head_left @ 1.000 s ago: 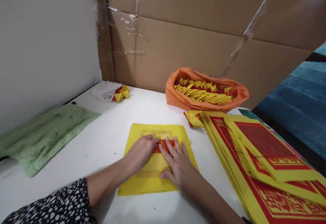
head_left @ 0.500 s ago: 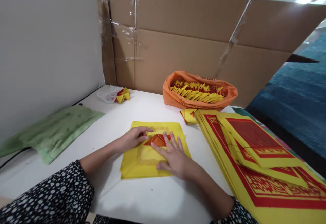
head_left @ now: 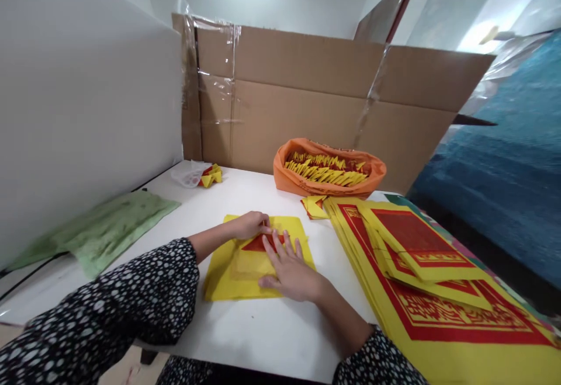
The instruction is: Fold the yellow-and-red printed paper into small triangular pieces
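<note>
A stack of yellow paper sheets (head_left: 219, 280) lies on the white table in front of me, with a folded red paper piece (head_left: 254, 245) on top. My left hand (head_left: 250, 225) is at the upper edge of the red piece, its fingertips pinched together; whatever is between them is too small to make out. Fingers spread, my right hand (head_left: 291, 268) rests on the right part of the red piece and on the yellow sheets below it.
Behind stands an orange bag (head_left: 287, 184) full of folded yellow and red pieces, before a cardboard wall (head_left: 298, 104). Large printed sheets (head_left: 438, 344) lie right. At left are a green cloth (head_left: 114, 227) and a clear plastic bag (head_left: 188, 174).
My left hand has moved right and over the top of the red piece, its fingers now closed together. The camera view has tilted up, showing more of the wall.
</note>
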Motion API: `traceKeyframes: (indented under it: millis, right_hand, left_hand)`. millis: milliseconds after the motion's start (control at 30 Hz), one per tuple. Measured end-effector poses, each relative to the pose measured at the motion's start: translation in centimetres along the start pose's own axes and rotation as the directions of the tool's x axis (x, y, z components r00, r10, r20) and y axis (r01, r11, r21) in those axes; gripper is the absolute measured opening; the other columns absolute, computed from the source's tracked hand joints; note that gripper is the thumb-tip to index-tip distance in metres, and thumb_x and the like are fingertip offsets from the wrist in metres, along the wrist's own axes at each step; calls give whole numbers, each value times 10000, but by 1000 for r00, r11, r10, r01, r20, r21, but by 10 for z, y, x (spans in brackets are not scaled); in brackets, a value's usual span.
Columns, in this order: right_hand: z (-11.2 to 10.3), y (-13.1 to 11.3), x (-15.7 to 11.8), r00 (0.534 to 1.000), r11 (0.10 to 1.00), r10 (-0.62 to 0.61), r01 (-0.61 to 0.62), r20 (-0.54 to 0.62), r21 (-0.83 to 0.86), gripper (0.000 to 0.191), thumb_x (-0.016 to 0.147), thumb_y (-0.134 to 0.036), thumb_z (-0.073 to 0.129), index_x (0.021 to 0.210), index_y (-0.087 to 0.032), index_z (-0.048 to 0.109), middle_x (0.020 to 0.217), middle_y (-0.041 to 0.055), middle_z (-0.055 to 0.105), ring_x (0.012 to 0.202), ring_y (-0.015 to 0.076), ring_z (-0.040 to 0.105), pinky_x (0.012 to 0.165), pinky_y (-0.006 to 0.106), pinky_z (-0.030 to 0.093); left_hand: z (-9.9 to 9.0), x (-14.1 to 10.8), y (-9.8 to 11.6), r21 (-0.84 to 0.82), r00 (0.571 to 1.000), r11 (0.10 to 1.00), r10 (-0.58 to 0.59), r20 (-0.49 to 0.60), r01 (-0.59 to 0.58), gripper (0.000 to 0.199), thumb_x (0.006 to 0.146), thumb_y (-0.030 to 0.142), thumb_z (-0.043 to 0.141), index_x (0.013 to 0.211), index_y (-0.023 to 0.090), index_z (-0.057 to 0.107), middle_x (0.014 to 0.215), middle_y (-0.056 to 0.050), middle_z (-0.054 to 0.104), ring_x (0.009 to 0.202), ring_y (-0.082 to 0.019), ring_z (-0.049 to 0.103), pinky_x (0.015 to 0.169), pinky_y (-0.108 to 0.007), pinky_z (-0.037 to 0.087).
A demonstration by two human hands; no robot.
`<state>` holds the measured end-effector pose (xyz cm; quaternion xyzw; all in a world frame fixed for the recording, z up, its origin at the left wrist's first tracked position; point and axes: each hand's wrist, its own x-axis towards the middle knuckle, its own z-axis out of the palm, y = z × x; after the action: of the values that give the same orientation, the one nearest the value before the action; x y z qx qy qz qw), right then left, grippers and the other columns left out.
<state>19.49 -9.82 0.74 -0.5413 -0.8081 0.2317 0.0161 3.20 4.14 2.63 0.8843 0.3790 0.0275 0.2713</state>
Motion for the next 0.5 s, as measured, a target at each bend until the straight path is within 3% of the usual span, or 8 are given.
traceKeyframes:
  millis: [133, 200, 267, 333, 367, 400, 433, 500]
  right_hand:
    - [10, 6, 2, 994, 995, -9, 21, -113, 98, 979, 886, -644, 449, 1524, -182, -134, 1589, 122, -132, 1427, 298, -217, 1153, 585, -34]
    - [13, 11, 5, 959, 974, 29, 37, -284, 223, 984, 895, -574, 495, 1522, -179, -152, 1601, 127, -88, 1447, 272, -170, 1174, 554, 29]
    - [11, 17, 6, 798, 924, 176, 68, -577, 376, 994, 890, -494, 552, 1525, -189, -150, 1608, 118, -82, 1465, 256, -116, 1187, 520, 96]
    - [6, 21, 6, 516, 863, 342, 158, -785, 480, 1023, 866, -427, 615, 1529, -211, -133, 1613, 113, -61, 1481, 261, -7, 1181, 501, 178]
    - [2, 22, 5, 417, 842, 377, 218, -827, 494, 1014, 860, -399, 630, 1535, -227, -108, 1616, 114, -2, 1479, 265, 91, 1166, 494, 237]
    - [-1, 23, 4, 387, 835, 361, 273, -849, 479, 964, 868, -370, 626, 1543, -244, -49, 1610, 113, 105, 1457, 261, 214, 1142, 479, 304]
    - [-3, 24, 3, 410, 843, 289, 319, -865, 433, 857, 891, -335, 598, 1548, -259, 54, 1579, 104, 247, 1411, 248, 335, 1112, 458, 364]
    - [-2, 23, 2, 523, 885, 28, 383, -852, 264, 569, 944, -246, 497, 1488, -279, 334, 1441, 65, 499, 1312, 210, 488, 1083, 422, 415]
  left_hand:
    - [-8, 22, 9, -8, 997, 999, -44, 71, 44, 200, 628, 224, 762, 814, 169, 715, 701, -5, 679, 637, -164, 596, 581, -221, 428]
    - [-15, 25, 14, -28, 996, 999, -33, 89, 36, 207, 576, 232, 797, 763, 179, 727, 642, 16, 671, 599, -154, 590, 557, -213, 422]
    - [-23, 21, 19, -44, 999, 999, -15, 47, 17, 170, 592, 221, 784, 748, 180, 731, 635, 21, 673, 608, -153, 598, 566, -210, 423]
    - [-32, 13, 23, -51, 998, 999, -4, -56, 1, 117, 662, 211, 731, 773, 175, 723, 685, 10, 689, 664, -159, 617, 610, -216, 433]
    - [-35, 8, 25, -60, 991, 998, 23, -133, -31, 96, 705, 217, 700, 789, 174, 715, 722, 2, 697, 700, -162, 627, 646, -222, 443]
    - [-37, 1, 25, -70, 974, 994, 71, -216, -88, 89, 747, 234, 672, 802, 175, 707, 757, -5, 704, 737, -166, 636, 688, -230, 453]
    - [-37, -5, 24, -76, 945, 983, 136, -296, -165, 100, 784, 260, 648, 812, 178, 699, 791, -12, 710, 773, -168, 644, 735, -240, 461]
    - [-33, -18, 17, -62, 868, 944, 272, -415, -325, 146, 841, 306, 607, 819, 182, 681, 874, -33, 720, 849, -171, 654, 824, -263, 467]
